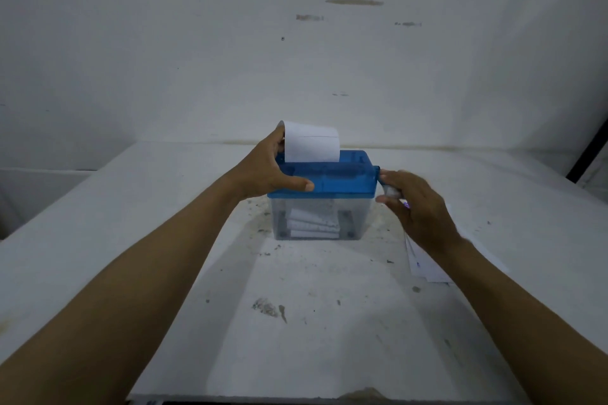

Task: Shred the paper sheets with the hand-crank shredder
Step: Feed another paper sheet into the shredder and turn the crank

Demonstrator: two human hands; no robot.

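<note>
A small shredder with a blue top [342, 177] and a clear bin [358, 220] stands on the white table, mid-view. A white paper sheet [312, 145] stands upright in its slot, curling back at the top. Shredded white paper [312, 223] lies inside the bin. My left hand [268, 168] grips the shredder's left end, thumb across the front of the blue top, fingers by the sheet's left edge. My right hand [418, 207] is closed around the crank handle [393, 191] on the shredder's right side and is slightly blurred.
A stack of white paper sheets [427, 266] lies on the table under my right wrist. The white table [329, 322] is stained and speckled with dark bits. A white wall rises right behind it. A dark bar [589, 154] leans at the far right.
</note>
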